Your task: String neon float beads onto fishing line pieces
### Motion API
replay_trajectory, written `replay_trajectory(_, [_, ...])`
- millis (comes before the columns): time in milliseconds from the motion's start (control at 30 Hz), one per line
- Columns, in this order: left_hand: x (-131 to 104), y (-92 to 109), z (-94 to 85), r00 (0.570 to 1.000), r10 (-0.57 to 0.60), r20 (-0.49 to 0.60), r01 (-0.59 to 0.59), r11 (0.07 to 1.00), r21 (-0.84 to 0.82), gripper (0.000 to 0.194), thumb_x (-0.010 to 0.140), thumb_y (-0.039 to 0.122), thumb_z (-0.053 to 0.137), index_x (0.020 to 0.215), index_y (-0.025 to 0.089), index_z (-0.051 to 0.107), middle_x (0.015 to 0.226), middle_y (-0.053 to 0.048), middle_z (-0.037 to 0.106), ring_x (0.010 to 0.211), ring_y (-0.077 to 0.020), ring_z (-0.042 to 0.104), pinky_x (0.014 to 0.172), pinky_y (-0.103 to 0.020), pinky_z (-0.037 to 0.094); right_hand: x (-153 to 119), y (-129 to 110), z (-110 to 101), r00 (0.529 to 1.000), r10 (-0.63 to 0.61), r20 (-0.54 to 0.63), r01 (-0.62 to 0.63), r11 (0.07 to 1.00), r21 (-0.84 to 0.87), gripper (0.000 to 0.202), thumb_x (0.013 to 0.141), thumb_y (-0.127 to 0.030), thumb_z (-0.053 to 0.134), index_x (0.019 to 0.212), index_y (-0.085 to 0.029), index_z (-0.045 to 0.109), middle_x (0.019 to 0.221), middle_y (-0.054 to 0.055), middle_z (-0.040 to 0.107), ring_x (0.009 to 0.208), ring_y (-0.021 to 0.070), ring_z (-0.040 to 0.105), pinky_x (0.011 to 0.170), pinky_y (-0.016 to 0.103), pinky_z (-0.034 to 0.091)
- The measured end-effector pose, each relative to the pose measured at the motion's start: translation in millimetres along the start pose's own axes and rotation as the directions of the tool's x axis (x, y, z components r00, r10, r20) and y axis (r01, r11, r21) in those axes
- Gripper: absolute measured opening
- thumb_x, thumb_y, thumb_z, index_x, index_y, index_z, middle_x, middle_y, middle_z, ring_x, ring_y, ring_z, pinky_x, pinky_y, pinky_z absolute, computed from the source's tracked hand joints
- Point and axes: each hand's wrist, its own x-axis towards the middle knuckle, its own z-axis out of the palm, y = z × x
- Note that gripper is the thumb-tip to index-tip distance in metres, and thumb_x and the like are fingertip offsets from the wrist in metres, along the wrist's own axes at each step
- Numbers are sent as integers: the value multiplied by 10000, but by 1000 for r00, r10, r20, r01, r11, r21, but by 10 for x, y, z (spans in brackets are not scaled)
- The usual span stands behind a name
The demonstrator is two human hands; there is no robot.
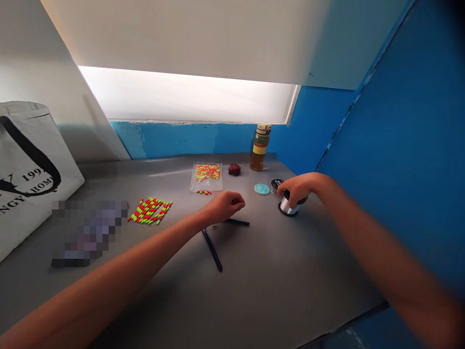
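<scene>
One hand, the right hand [304, 185], grips a spool [288, 209] from above, seemingly to steady it; the left hand [224, 204], fingertips pinched together, contents unclear, is by a tool [212, 249].

on the table [261, 295], a tote bag [32, 169] stands far left, a blurred item [90, 232] to its right. farther right lies a bead panel [145, 212], then, farther back, a bead pouch [206, 174] with loose beads [204, 193] before it. right of the pouch come a yarn bundle [234, 169] and a bottle [259, 150]. a two-handled tool [212, 249] lies centrally; right of it stands a spool [289, 210], a disc [262, 189] behind it to the left.
</scene>
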Motion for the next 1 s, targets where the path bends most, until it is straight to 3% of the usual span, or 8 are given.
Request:
replay_trajectory(133, [-60, -22, -172, 994, 74, 80, -85, 985, 149, 217, 815, 309, 541, 829, 188, 720, 755, -18, 691, 675, -140, 575, 635, -258, 388, -69, -28, -86, 1000, 15, -1, -15, 995, 98, 718, 565, -359, 863, 1221, -255, 589, 1119, 111, 564, 801, 244, 613, 573, 324, 501])
replay_trajectory(200, [-82, -88, -290, 991, 55, 122, -85, 964, 252, 202, 787, 286, 537, 789, 192, 716, 729, -19, 679, 645, -140, 551, 607, -263, 368, -107, -33, -127, 1000, 17, 1, -17, 993, 114, 664, 579, -368, 854, 1176, -237, 594, 1101, 112, 560, 827, 247, 605, 577, 322, 518])
replay_trajectory(400, [-137, -272, -687, 966, -210, 150, 91, 821, 564, 146, 698, 229, 552, 720, 199, 693, 721, -51, 674, 642, -178, 553, 579, -288, 336, -79, 32, -152, 999, 38, 30, -41, 991, 126, 539, 590, -344, 833, 1068, -210, 622, 1076, 108, 554, 866, 255, 592, 591, 330, 553])
replay_trajectory(567, [-198, -291, -926, 932, -360, 37, 207, 614, 762, 157, 706, 228, 541, 749, 181, 684, 803, -120, 686, 709, -242, 607, 570, -310, 347, -50, 68, -137, 998, 49, 39, -54, 988, 145, 497, 603, -324, 815, 1050, -207, 633, 1068, 103, 551, 868, 252, 596, 593, 331, 566])
replay_trajectory(767, [-251, -358, -1083, 899, -422, -117, 335, 489, 805, 133, 672, 205, 580, 744, 174, 687, 860, -161, 703, 804, -274, 643, 620, -308, 395, -21, 96, -135, 997, 57, 48, -64, 985, 161, 480, 594, -313, 812, 1030, -205, 643, 1070, 106, 561, 884, 263, 606, 609, 344, 576])
replay_trajectory(833, [-266, -379, -1093, 895, -424, -136, 356, 499, 790, 112, 655, 211, 588, 711, 181, 681, 838, -157, 705, 796, -275, 644, 619, -307, 394, -1, 103, -128, 997, 58, 41, -64, 981, 184, 481, 598, -342, 815, 1026, -203, 644, 1063, 109, 570, 876, 265, 615, 608, 346, 573])
replay_trajectory(933, [-277, -379, -1105, 902, -425, -82, 329, 549, 769, 96, 652, 243, 585, 659, 190, 664, 814, -155, 706, 761, -278, 640, 611, -319, 390, 34, 101, -111, 995, 91, 32, -96, 977, 190, 513, 589, -401, 824, 1021, -189, 649, 1049, 119, 583, 839, 269, 635, 600, 355, 565])
replay_trajectory(1000, [-276, -348, -1147, 902, -416, -114, 351, 553, 756, 114, 673, 279, 592, 668, 192, 666, 845, -165, 713, 781, -287, 642, 619, -322, 393, 55, 96, -101, 994, 101, 41, -107, 978, 177, 537, 573, -427, 833, 1017, -180, 659, 1048, 128, 590, 829, 274, 646, 595, 358, 560])
